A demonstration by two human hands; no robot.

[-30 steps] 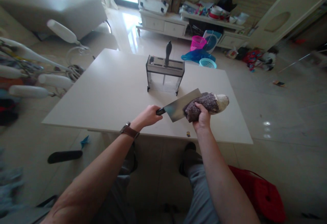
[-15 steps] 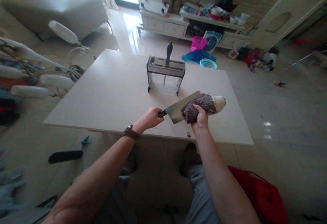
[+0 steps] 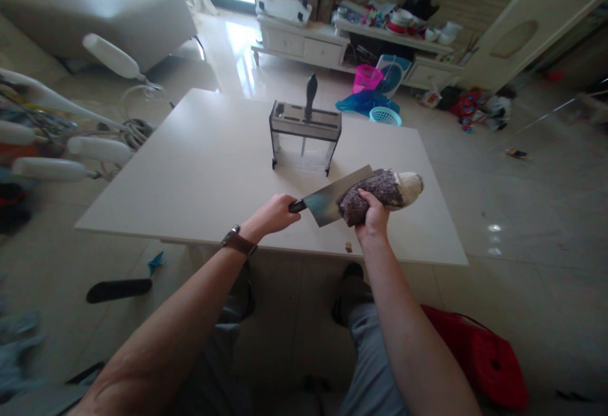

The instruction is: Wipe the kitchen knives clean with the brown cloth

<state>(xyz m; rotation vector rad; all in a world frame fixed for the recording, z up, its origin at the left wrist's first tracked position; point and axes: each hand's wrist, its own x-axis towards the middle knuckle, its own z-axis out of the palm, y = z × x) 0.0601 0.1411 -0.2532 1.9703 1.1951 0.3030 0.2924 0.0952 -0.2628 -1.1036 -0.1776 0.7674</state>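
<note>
My left hand (image 3: 275, 214) is closed around the black handle of a cleaver (image 3: 330, 201). The broad steel blade points right and lies against the near side of a large taro (image 3: 365, 199), whose skin is rough and purple-brown. A pale, peeled-looking end (image 3: 410, 189) of the taro faces right. My right hand (image 3: 373, 216) grips the taro from below, thumb over its top. Both are held above the white table (image 3: 190, 182). Whether the edge has cut into the skin I cannot tell.
Behind the hands a knife block (image 3: 306, 126) with see-through sides stands on the table, one black handle (image 3: 310, 96) rising from it. A small sticker (image 3: 348, 247) marks the front edge. A red bag (image 3: 484, 356) lies on the floor at right; baskets (image 3: 368, 78) stand beyond the table.
The view has shifted slightly. The cleaver has drawn back a little to the left along the taro, and the taro's pale end has edged to the right.
</note>
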